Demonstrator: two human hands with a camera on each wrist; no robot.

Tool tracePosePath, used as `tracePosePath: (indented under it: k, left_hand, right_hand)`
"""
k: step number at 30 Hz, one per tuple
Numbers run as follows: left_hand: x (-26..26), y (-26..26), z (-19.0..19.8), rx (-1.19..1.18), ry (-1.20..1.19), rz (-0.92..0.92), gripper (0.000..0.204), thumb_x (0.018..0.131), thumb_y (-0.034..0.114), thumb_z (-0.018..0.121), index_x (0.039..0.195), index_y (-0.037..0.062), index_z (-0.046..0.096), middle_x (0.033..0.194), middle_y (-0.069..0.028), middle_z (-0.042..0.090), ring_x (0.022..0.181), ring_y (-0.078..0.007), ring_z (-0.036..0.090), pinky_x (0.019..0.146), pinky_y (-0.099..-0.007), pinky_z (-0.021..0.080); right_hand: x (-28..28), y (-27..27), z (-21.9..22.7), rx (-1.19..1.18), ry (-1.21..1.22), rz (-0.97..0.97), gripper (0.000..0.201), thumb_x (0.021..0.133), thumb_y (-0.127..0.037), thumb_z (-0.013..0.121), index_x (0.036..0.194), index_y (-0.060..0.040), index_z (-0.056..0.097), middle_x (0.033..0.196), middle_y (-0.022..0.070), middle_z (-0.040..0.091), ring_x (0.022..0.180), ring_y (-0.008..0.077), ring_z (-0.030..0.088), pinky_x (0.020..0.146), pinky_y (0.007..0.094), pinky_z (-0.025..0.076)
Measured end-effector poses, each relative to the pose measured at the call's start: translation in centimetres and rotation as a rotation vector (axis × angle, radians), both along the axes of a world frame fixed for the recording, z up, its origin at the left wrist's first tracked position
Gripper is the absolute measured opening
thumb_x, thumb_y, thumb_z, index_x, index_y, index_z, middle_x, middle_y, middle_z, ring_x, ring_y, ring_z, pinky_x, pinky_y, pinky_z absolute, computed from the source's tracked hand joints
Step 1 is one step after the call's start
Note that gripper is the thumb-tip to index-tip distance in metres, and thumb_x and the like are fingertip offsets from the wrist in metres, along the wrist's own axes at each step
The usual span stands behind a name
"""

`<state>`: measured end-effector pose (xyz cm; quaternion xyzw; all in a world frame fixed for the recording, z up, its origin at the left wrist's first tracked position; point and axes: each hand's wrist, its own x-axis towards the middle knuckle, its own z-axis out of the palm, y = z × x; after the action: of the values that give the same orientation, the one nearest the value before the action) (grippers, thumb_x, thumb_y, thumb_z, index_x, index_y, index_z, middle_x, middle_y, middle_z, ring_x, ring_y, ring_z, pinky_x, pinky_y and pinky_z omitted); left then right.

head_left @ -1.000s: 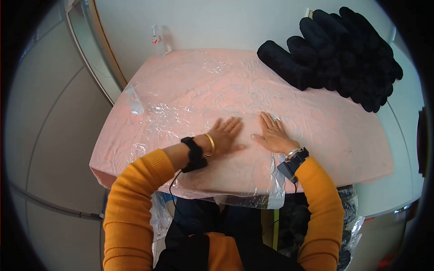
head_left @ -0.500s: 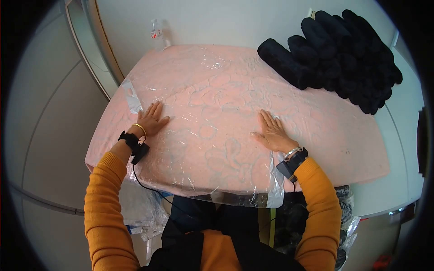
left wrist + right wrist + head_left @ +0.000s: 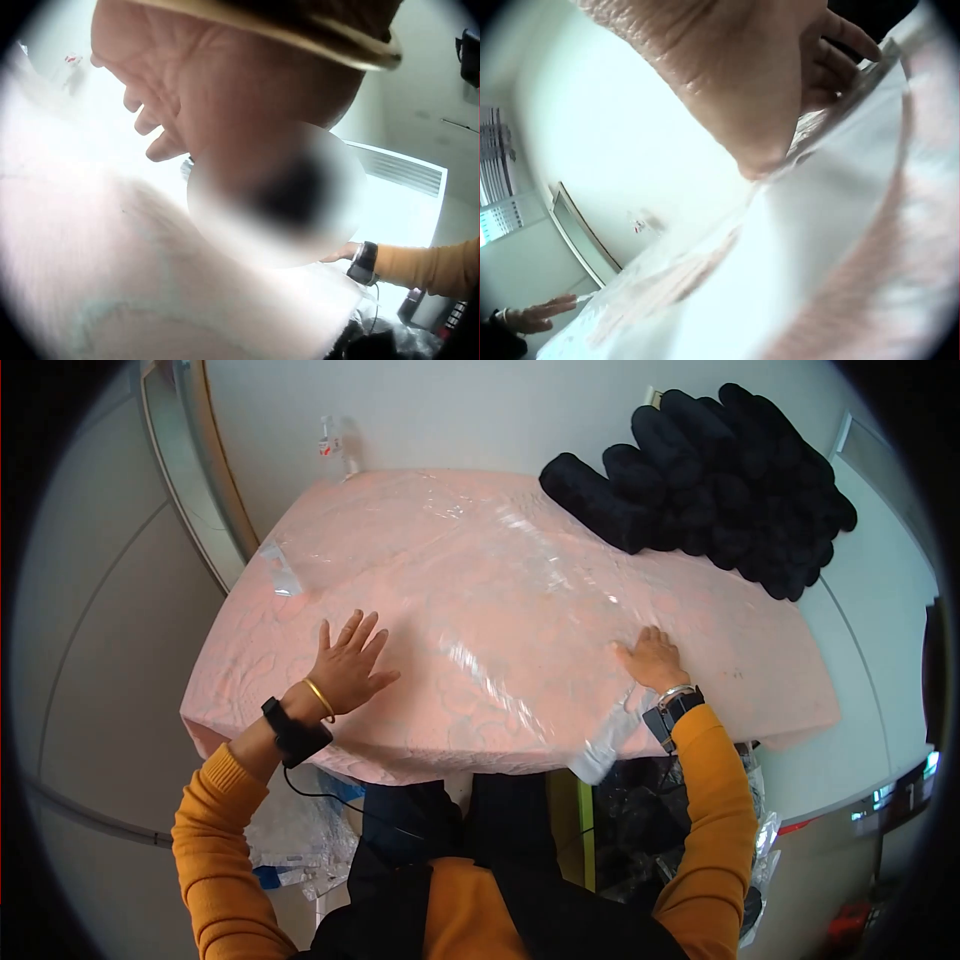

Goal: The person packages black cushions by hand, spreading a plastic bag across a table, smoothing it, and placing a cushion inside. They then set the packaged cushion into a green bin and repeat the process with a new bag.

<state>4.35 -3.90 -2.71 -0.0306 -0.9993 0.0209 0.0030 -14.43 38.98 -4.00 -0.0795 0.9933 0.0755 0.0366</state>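
Observation:
A clear plastic sheet (image 3: 495, 685) lies over the pink patterned cloth (image 3: 420, 580), with diagonal shiny creases across its middle. At the right front, my right hand (image 3: 655, 658) grips the sheet with bent fingers, beside its white strip (image 3: 598, 752). The right wrist view shows the curled fingers of that hand (image 3: 780, 82) at the raised film (image 3: 817, 195). My left hand (image 3: 347, 668), its fingers spread and nothing held, hovers over the left front of the cloth and casts a shadow there. Its palm (image 3: 217, 82) faces down in the left wrist view.
A pile of black plush rolls (image 3: 730, 490) sits at the back right. A clear bottle (image 3: 332, 450) stands by the wall at the back left. Another whitish strip (image 3: 282, 573) lies at the left edge. Below the front right edge are dark bundles in plastic (image 3: 640, 820).
My left hand first swept left over the sheet, then came up off it and nearer the front. My right hand moved right, its fingers bending onto the film, whose front edge and white strip shifted.

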Motion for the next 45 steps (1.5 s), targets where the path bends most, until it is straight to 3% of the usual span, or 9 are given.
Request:
tracePosePath:
  k: [6,10,13,17,23,25,27,31,45]
  left_hand:
    - [-0.9,1.4,-0.3,0.117,0.086,-0.103,0.068,0.093,0.054,0.046,0.142,0.0076,0.039,0.154,-0.0172,0.025,0.145,-0.0337,0.015,0.110,-0.0645,0.011]
    - [-1.3,4.4,0.4,0.186,0.147,-0.224,0.067,0.093,0.051,0.049,0.144,0.0094,0.037,0.155,-0.0169,0.022,0.146,-0.0339,0.013,0.112,-0.0630,0.010]
    - [-1.7,6.0,-0.4,0.210,0.218,-0.348,0.067,0.093,0.050,0.051,0.144,0.0090,0.036,0.155,-0.0171,0.022,0.146,-0.0341,0.014,0.111,-0.0632,0.012]
    - [-1.6,6.5,-1.6,0.160,0.247,-0.408,0.068,0.090,0.045,0.058,0.143,0.0076,0.037,0.151,-0.0176,0.029,0.142,-0.0356,0.024,0.110,-0.0635,0.018]
    - [2.2,6.9,3.9,0.149,-0.280,-0.305,0.069,0.087,0.041,0.062,0.140,0.0044,0.038,0.141,-0.0188,0.041,0.132,-0.0374,0.039,0.111,-0.0558,0.025]
    - [2.4,7.5,3.3,0.199,-0.372,-0.261,0.069,0.086,0.041,0.062,0.139,0.0034,0.038,0.139,-0.0190,0.043,0.130,-0.0376,0.041,0.111,-0.0540,0.026]
    - [1.1,8.0,0.0,0.288,0.154,-0.446,0.071,0.089,0.041,0.059,0.142,0.0000,0.033,0.145,-0.0216,0.036,0.136,-0.0380,0.034,0.113,-0.0509,0.024]
    - [-0.6,11.8,-3.5,0.263,0.264,-0.489,0.075,0.092,0.049,0.051,0.143,-0.0026,0.032,0.151,-0.0237,0.027,0.141,-0.0352,0.026,0.113,-0.0543,0.020]
    - [-0.2,3.0,-4.7,0.084,0.107,-0.284,0.080,0.093,0.052,0.045,0.145,-0.0049,0.026,0.153,-0.0238,0.022,0.143,-0.0373,0.022,0.113,-0.0577,0.016]
  right_hand:
    - [6.6,-1.5,3.5,0.037,-0.047,0.074,0.058,0.089,-0.051,0.050,0.103,0.0025,0.068,0.102,0.0236,0.066,0.094,0.0410,0.063,0.083,0.0488,0.049]
    - [9.4,-4.0,3.9,-0.052,-0.045,0.170,0.047,0.087,-0.038,0.057,0.110,0.0025,0.064,0.111,0.0254,0.062,0.104,0.0411,0.058,0.087,0.0470,0.047]
    - [8.3,-3.9,1.1,-0.228,0.325,0.454,0.042,0.086,-0.023,0.060,0.118,0.0030,0.056,0.123,0.0268,0.053,0.115,0.0405,0.051,0.094,0.0455,0.044]
    - [8.3,-4.1,-1.8,-0.314,0.240,0.579,0.040,0.085,-0.013,0.058,0.122,0.0017,0.051,0.129,0.0255,0.045,0.121,0.0399,0.045,0.100,0.0449,0.040]
    - [13.2,-5.0,1.7,-0.585,-0.023,0.915,0.040,0.085,-0.009,0.059,0.121,0.0034,0.050,0.130,0.0222,0.047,0.121,0.0398,0.046,0.101,0.0456,0.040]
    - [13.3,-6.2,0.8,-0.614,0.048,0.924,0.043,0.084,-0.009,0.060,0.124,0.0040,0.049,0.132,0.0224,0.045,0.124,0.0391,0.044,0.102,0.0455,0.038]
    - [13.0,-8.1,0.2,-0.645,0.231,0.939,0.050,0.084,-0.011,0.061,0.128,0.0052,0.045,0.138,0.0229,0.041,0.130,0.0378,0.039,0.106,0.0452,0.036]
    - [13.3,-11.1,-1.6,-0.496,0.236,0.864,0.063,0.089,-0.022,0.059,0.139,0.0056,0.035,0.148,0.0228,0.030,0.141,0.0354,0.025,0.114,0.0452,0.024]
    - [10.0,-4.8,-3.1,-0.362,0.047,0.608,0.075,0.098,-0.047,0.037,0.147,0.0068,0.018,0.155,0.0225,0.016,0.146,0.0321,0.012,0.118,0.0449,0.008]
